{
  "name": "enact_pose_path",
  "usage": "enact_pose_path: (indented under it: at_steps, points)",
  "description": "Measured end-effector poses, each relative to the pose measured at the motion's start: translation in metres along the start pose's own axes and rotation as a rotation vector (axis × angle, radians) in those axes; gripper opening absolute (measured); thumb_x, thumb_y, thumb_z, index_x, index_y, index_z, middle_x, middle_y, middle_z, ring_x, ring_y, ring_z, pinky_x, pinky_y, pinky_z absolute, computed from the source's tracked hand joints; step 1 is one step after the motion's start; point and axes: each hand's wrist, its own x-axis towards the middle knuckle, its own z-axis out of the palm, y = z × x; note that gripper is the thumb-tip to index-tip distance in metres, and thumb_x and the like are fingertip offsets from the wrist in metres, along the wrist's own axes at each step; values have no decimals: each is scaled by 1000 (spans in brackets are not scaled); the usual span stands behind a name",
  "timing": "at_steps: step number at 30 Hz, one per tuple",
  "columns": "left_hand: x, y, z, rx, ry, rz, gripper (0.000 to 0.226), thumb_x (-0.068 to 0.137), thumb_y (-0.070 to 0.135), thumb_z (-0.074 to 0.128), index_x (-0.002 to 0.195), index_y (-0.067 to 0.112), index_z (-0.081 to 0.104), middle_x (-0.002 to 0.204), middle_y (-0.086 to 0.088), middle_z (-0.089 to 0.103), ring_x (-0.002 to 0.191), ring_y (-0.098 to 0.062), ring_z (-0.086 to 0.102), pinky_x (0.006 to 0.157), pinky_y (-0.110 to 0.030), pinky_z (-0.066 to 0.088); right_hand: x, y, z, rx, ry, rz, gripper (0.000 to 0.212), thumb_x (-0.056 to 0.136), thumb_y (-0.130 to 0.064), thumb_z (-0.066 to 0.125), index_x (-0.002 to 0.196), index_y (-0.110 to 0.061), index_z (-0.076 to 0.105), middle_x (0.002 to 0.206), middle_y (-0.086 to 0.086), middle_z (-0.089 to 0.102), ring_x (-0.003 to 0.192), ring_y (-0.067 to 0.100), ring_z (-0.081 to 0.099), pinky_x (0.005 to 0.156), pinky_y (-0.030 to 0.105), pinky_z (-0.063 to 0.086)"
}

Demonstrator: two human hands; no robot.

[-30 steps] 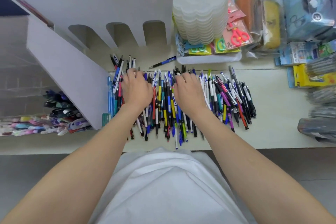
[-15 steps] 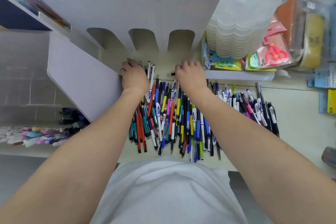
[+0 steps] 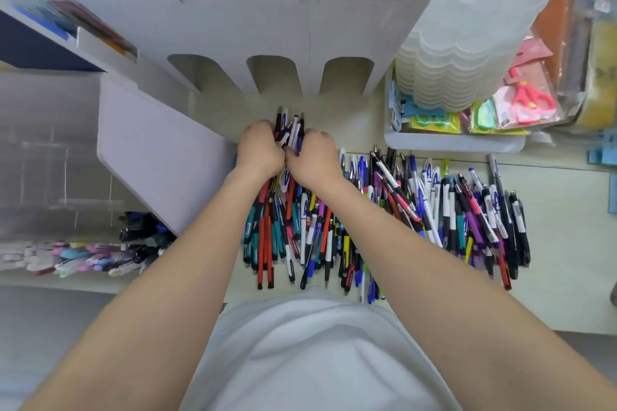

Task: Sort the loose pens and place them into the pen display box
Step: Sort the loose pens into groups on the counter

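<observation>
Nearest the person's white shirt (image 3: pixel 300 360), the loose pens (image 3: pixel 417 210) lie in a wide heap across the pale counter (image 3: pixel 567 243). At the heap's far left end, the left hand (image 3: pixel 260 152) and right hand (image 3: pixel 315 158) are pressed together, fingers curled round a bundle of pens (image 3: pixel 289 130) whose tips project past the knuckles. Beyond stands the white pen display box (image 3: pixel 267 30), its three arched openings near the bundle but apart from it.

Bare bench (image 3: pixel 350 122) strip open between loose pens (image 3: pixel 434 210) and display box (image 3: pixel 267 27); stacked plastic tubs (image 3: pixel 467 43) wall its right side.
</observation>
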Motion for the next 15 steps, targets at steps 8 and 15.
enact_pose_path:
  at_steps: [8,15]
  points:
    - [-9,11,-3,-240,-108,-95,38,89,-10,47,109,8,75,110,-17,75,107,-34,69,89,-38,56,21,-9,-3,124,-46,146,41,104,-44,64,98,-4,57,92,12,62,91,33,61,65,32,36]
    - [-20,20,-7,-301,-159,-97,47,90,-12,43,123,8,71,111,-17,71,108,-36,67,82,-35,55,25,-9,-12,264,-84,190,51,100,-46,69,69,-15,42,64,1,42,65,24,44,50,35,26]
